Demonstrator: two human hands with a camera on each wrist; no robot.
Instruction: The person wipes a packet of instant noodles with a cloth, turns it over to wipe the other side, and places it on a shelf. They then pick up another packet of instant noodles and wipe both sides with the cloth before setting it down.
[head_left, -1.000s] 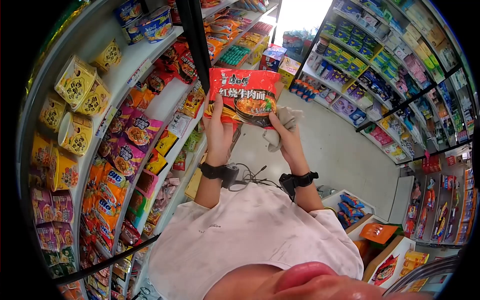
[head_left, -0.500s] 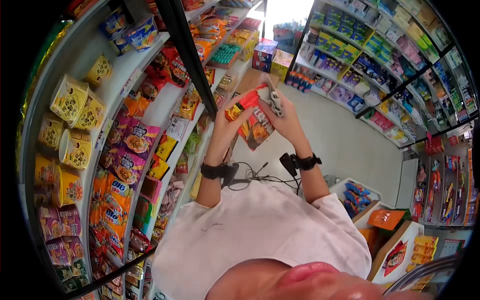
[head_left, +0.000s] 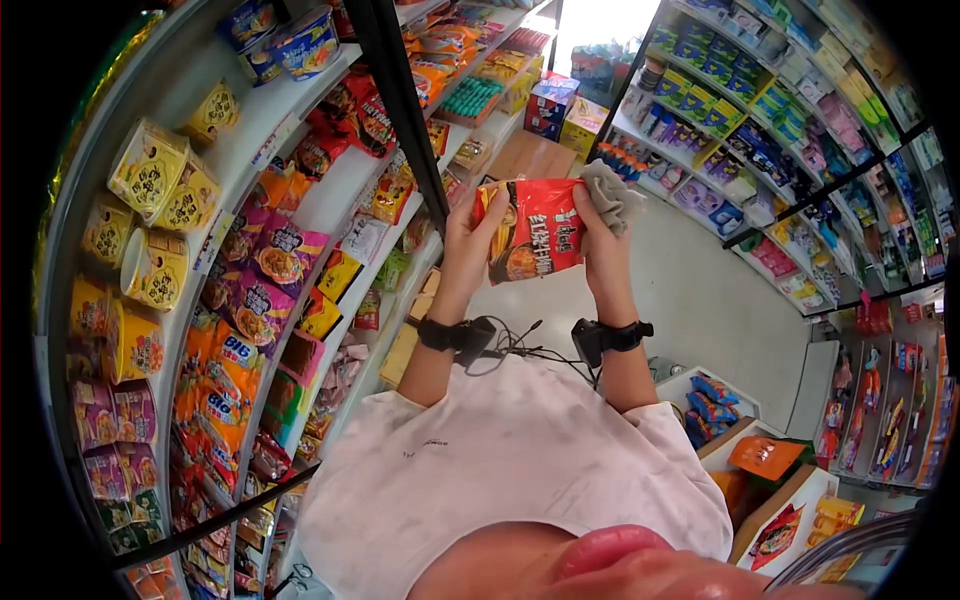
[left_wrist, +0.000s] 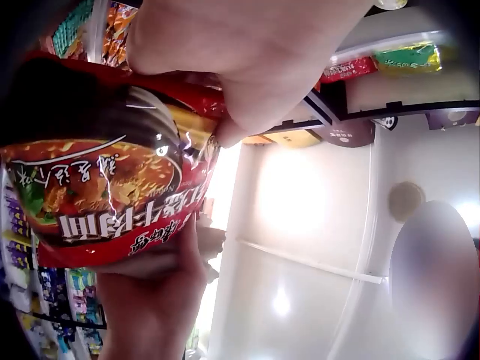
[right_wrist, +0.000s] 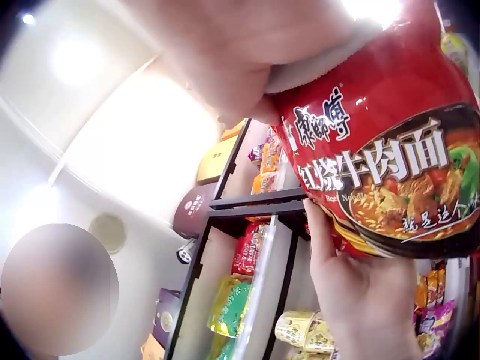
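Observation:
A red instant noodle packet [head_left: 535, 235] hangs in the air before the chest, its printed front turned sideways in the head view. My left hand [head_left: 468, 245] grips one end, thumb lying on the front. At the other end, my right hand [head_left: 606, 262] pinches the packet, with a crumpled grey cloth [head_left: 613, 198] held in the same hand. The left wrist view shows a noodle bowl picture on the packet [left_wrist: 97, 180] between both hands. In the right wrist view, a strip of cloth [right_wrist: 326, 69] lies between the right hand and the packet [right_wrist: 375, 142].
Shelves [head_left: 190, 275] of noodle cups and snack bags run along the left, with a black post [head_left: 400, 110] close to the left hand. More stocked shelves [head_left: 740, 130] stand across the aisle floor [head_left: 690, 290]. Cables [head_left: 510, 340] hang between the wrists. Low bins [head_left: 790, 500] stand at lower right.
The packet was first upright and facing up, then tilted steeply with the cloth over its upper edge. Now its front shows again, turned sideways, and the cloth sits at the right end.

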